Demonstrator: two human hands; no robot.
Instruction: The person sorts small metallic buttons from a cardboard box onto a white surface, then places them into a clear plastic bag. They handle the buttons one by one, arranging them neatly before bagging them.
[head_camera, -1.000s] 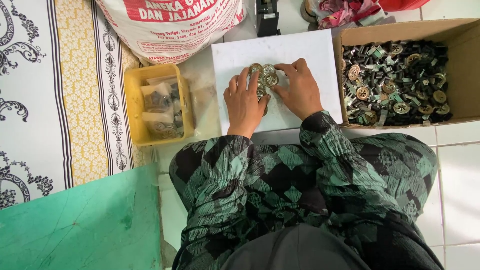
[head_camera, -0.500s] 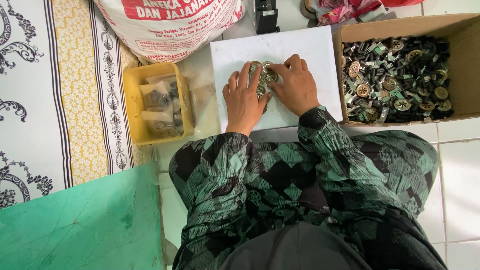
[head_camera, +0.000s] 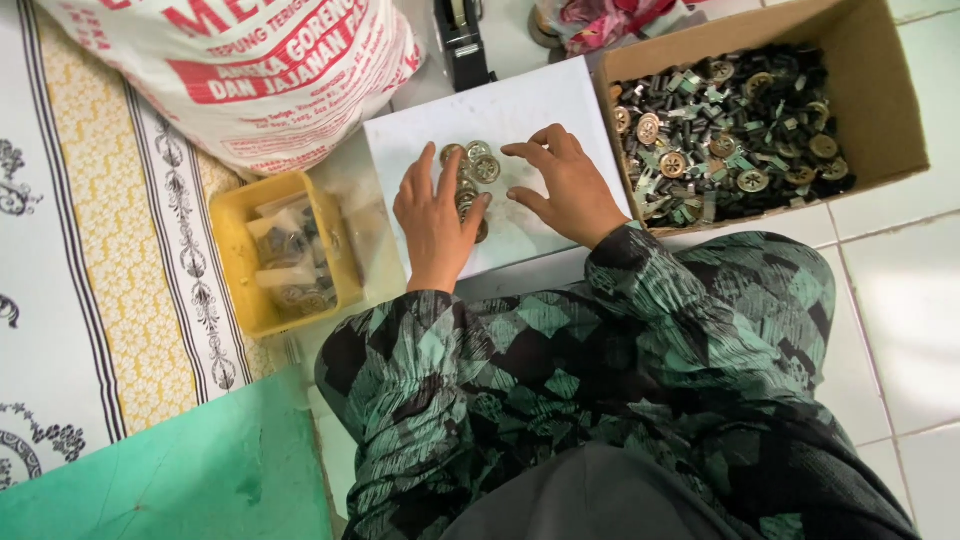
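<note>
So, biggest stuff first: a white printed sack (head_camera: 240, 75) is seen up and to the left of the hands, and a cardboard box (head_camera: 880, 90) full of small dark metal parts and round discs is parked just off to the right of them. A yellow tray (head_camera: 232, 215) with little clear bags in it is set just left of the left wrist. The white board (head_camera: 520, 110) is used as the surface here, and both hands are laid on it. Right between them, a small cluster of round metal discs (head_camera: 472, 165) is found, strung roughly top to bottom along the inner edge of the left hand, so the long axis of the cluster runs away from the body. The left hand (head_camera: 435, 215) is held flat-ish with fingers spread, and its fingertips and thumb are in touch with the discs, so it's clearly the nearer one. The right hand (head_camera: 570, 190) is kept loosely curled with the fingers pointing left toward the pile; whether a disc is actually touched by it can't be told. Nothing is seen pinched or lifted by either hand.
</note>
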